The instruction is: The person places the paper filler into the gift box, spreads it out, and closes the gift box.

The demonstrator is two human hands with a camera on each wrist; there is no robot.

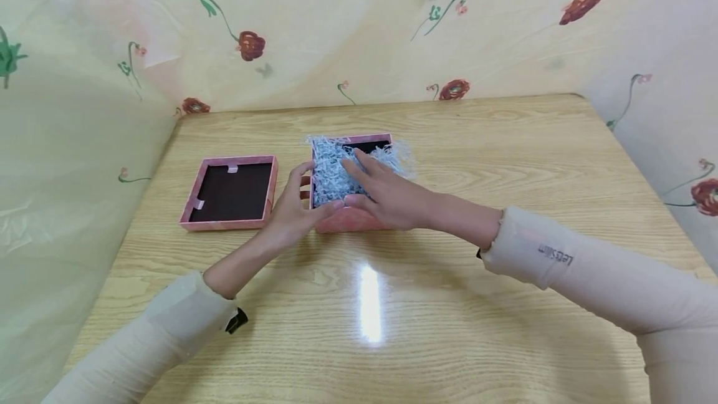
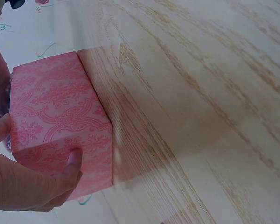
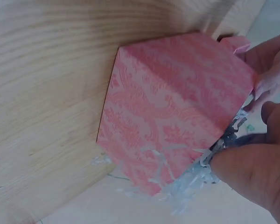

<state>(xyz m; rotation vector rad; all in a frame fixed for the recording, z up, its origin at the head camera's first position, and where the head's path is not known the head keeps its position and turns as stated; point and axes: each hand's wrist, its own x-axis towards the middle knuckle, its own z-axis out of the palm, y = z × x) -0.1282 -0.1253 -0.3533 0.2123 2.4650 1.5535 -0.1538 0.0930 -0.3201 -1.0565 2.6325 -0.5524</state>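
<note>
A pink patterned box (image 1: 353, 222) stands on the table, filled with light blue shredded paper (image 1: 332, 173). Part of its dark inside shows at the back right. My left hand (image 1: 288, 211) holds the box at its left side, thumb along the near rim; in the left wrist view its fingers (image 2: 74, 163) lie against the box wall (image 2: 60, 102). Over the box, my right hand (image 1: 392, 198) rests on the shredded paper with fingers spread and fairly straight. Some strands (image 3: 191, 179) hang over the right rim in the right wrist view.
Left of the box lies a shallow pink lid (image 1: 221, 226), its dark inside facing up. A floral sheet (image 1: 314, 30) hangs behind the wooden table (image 1: 505, 142) and at both sides.
</note>
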